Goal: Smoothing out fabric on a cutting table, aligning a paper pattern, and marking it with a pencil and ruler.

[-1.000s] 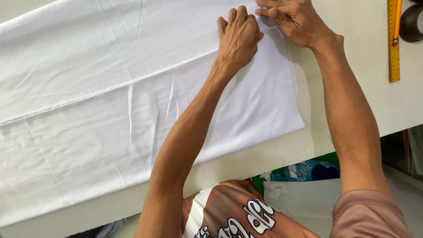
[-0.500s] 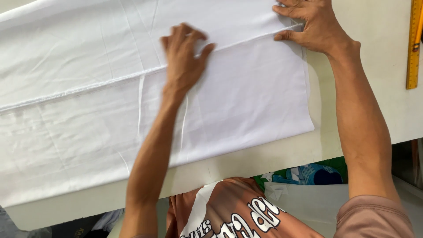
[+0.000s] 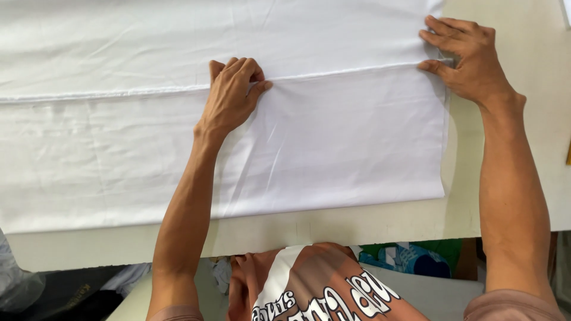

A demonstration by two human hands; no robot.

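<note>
A pale table fills the view, its near edge running toward 6 o'clock, with dark clutter below it. White cloth covers most of the top from 9 to 2 o'clock, folded, one edge crossing its middle. The left hand presses that edge, fingers curled, gripping nothing. At 2 o'clock the right hand pinches the cloth's corner.

**Cloth and table surface**

The white cloth under my left hand and right hand looks thin, matt and woven, faintly creased. Beyond the cloth's near edge, the table shows smooth, matt and cream-coloured.
</note>
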